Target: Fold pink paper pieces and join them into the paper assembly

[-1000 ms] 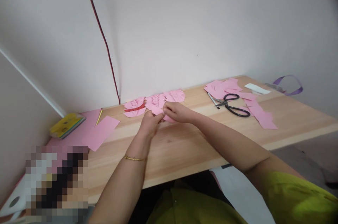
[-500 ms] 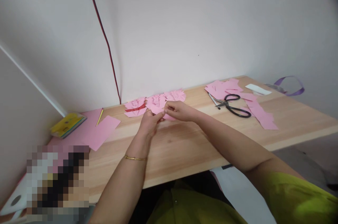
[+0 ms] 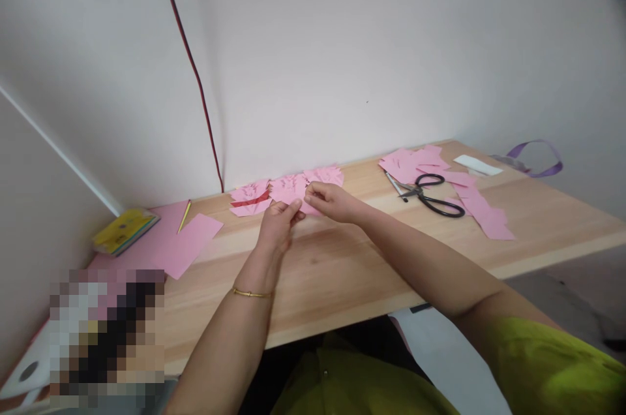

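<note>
Over the middle of the wooden table, my left hand (image 3: 280,224) is closed with thumb and fingers pinched on a piece of pink paper. My right hand (image 3: 328,201) meets it from the right, its fingers also pinched at the pink paper. The held paper is mostly hidden by the fingers and blends with the pink pieces behind. Just beyond the hands lie crinkled pink cut papers (image 3: 287,185) in a row along the wall. A dark red strip (image 3: 250,199) lies across the leftmost one.
Black-handled scissors (image 3: 419,192) lie right of my hands, beside a pen (image 3: 393,184) and pink scraps (image 3: 484,213). White paper (image 3: 477,165) is at the far right. At left are pink sheets (image 3: 192,246), a yellow pencil (image 3: 184,216) and a yellow packet (image 3: 126,232).
My left thumb has lifted slightly, and my right hand has shifted a little up. A small gap now shows between the fingertips of both hands.
</note>
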Motion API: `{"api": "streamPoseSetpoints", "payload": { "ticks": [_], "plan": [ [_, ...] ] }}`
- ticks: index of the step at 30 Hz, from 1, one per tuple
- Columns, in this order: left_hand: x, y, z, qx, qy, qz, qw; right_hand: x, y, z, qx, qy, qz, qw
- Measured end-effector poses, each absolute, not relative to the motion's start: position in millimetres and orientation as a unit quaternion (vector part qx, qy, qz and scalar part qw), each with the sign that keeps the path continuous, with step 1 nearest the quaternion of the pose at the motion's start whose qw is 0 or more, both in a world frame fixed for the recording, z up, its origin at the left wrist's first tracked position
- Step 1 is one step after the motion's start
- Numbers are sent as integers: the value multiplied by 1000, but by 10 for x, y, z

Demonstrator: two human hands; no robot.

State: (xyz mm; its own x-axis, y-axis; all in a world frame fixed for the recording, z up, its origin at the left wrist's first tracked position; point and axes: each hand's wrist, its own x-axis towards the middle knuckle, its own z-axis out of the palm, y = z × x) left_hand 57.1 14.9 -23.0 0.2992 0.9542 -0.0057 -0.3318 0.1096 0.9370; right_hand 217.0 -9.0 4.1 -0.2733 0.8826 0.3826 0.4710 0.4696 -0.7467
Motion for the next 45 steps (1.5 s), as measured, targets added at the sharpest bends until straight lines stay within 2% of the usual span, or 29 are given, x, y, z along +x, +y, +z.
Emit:
{"api": "streamPoseSetpoints", "payload": {
  "ticks": [3,8,13,18,23,35,41,45],
  "plan": [
    [594,139,-222,440,304,499,682,2182,-82,31,-445,-752,270,404],
    [583,151,-243,468,325,520,636,2177,-82,37,-440,-743,293,411],
    [542,194,-322,500,332,469,649,2177,-70,24,-438,-738,289,424],
    [534,198,-346,527,356,465,616,2160,-66,9,-438,-732,293,432],
    [562,135,-314,547,334,411,648,2136,-55,-2,-441,-723,284,450],
    [593,101,-345,532,338,386,674,2117,-53,-29,-444,-723,279,451],
    [596,62,-250,579,341,385,632,2103,-68,-23,-447,-724,268,452],
    [612,36,-252,563,359,377,642,2102,-61,-27,-457,-725,250,450]
  ]
}}
